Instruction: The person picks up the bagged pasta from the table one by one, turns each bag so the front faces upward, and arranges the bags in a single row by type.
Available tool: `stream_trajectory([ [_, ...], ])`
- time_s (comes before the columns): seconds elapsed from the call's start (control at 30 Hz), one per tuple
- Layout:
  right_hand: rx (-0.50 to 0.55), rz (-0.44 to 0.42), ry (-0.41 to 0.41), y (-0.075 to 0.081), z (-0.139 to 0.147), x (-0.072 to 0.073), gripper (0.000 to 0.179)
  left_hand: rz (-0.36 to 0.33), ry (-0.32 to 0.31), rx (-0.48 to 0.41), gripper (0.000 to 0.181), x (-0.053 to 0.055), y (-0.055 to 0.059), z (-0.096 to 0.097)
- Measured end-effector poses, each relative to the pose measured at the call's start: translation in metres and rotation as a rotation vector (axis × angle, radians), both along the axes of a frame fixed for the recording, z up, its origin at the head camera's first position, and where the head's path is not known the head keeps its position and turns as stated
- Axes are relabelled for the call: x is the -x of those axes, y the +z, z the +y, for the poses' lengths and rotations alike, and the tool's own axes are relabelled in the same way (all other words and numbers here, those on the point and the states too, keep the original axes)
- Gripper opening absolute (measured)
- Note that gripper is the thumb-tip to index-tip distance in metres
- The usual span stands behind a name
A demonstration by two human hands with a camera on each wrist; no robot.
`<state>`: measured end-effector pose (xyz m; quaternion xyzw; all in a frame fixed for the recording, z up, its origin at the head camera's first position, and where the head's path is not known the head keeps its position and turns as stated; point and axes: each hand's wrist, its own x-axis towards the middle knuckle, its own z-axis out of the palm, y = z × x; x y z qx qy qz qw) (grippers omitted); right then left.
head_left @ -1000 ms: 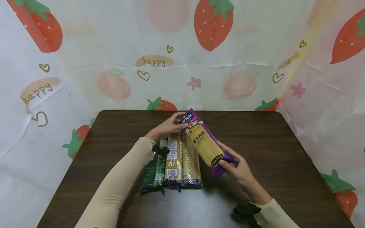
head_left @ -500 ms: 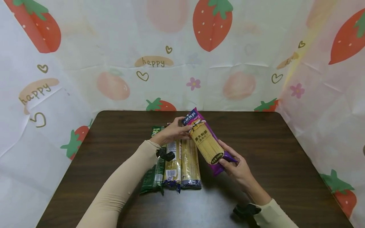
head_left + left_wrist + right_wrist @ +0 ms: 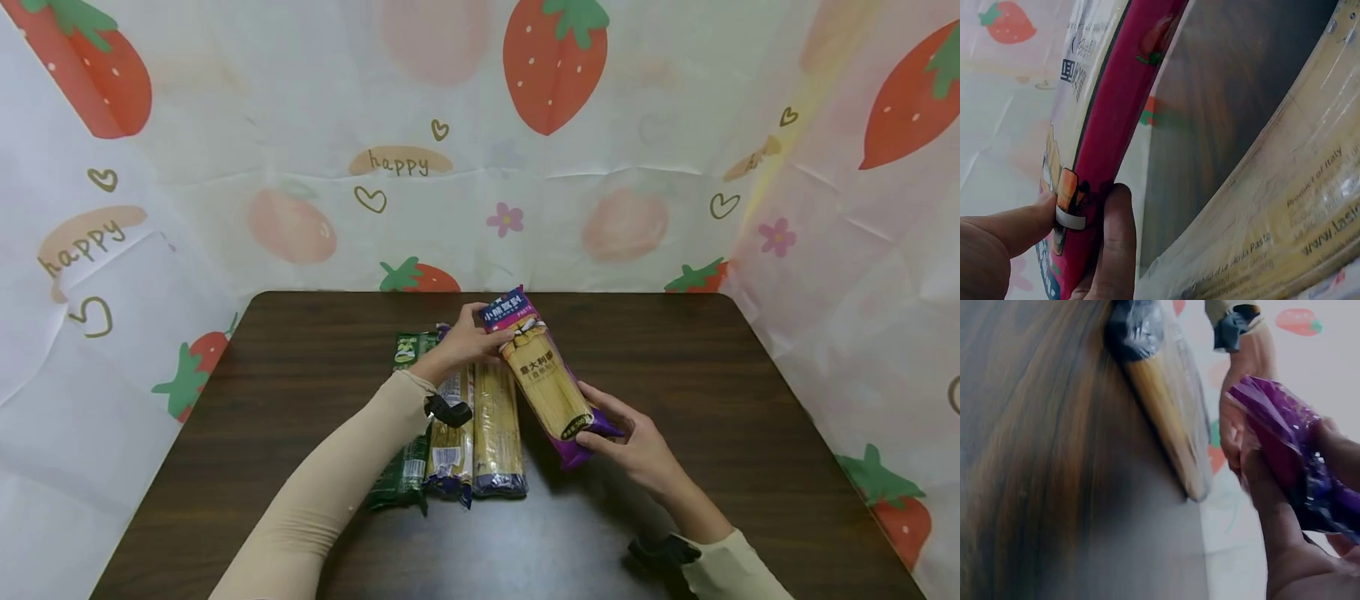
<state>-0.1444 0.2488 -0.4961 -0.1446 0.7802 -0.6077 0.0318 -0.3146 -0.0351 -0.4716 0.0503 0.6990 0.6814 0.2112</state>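
A purple pasta packet (image 3: 545,375) with a printed bundle of spaghetti is held tilted above the table in both hands. My left hand (image 3: 467,340) pinches its upper end, thumb on the front; the left wrist view shows thumb and fingers on either side of the magenta edge. At the lower right end my right hand (image 3: 633,442) grips the crinkled purple wrapper (image 3: 1272,419). Just left of it lie a clear spaghetti packet (image 3: 498,433) with a blue end, a second yellow pasta packet (image 3: 450,450) with a barcode, and a green packet (image 3: 405,467), partly hidden by my left arm.
The packets lie side by side on a dark wooden table (image 3: 712,358). A white sheet (image 3: 465,200) printed with strawberries stands behind the table and along both sides.
The purple packet has shifted slightly right at its top, and its front has turned a little. My left hand has moved right with it, uncovering more of the green packet's top.
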Motion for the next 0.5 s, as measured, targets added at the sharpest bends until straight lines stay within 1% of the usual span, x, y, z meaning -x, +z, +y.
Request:
stream_trajectory([
  [0.1,-0.039,0.023,0.028,-0.002,0.003,0.000,0.075,0.037,0.004,0.023,0.087,0.001,-0.002,0.006],
  [0.23,-0.029,0.042,0.066,-0.005,0.006,0.001,0.077,0.070,0.024,0.040,0.084,0.002,-0.003,0.016],
  [0.37,0.011,0.047,0.042,-0.006,0.005,0.003,0.076,0.096,0.049,0.041,0.086,0.002,-0.004,0.026],
  [0.5,0.029,0.058,-0.001,-0.006,0.003,0.004,0.074,0.096,0.060,0.002,0.087,0.003,-0.006,0.035],
])
